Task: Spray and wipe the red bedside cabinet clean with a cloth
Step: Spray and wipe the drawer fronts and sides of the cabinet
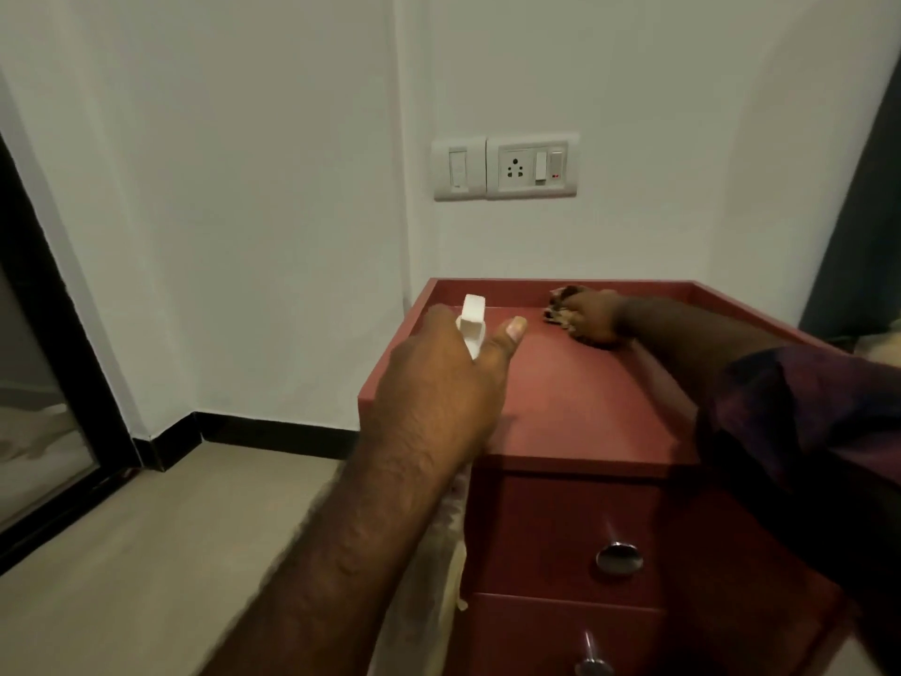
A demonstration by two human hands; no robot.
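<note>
Wiping step, by the look of it: R hand (592, 317) is bunched round a dark patterned cloth (560, 304), pressing it on the red cabinet (585, 407) top, just short of the back rim (487, 283). L hand (439, 383) wraps the white spray bottle (472, 317) head, thumb out, well left of the cloth; bottle body hidden under the hand. Next prob needs a squirt ahead of the cloth, then even strokes back toward the front edge & drawers (560, 529)

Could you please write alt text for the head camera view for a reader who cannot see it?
The left hand grips a white spray bottle by the red bedside cabinet while the right hand holds a bunched cloth on its top.
</note>
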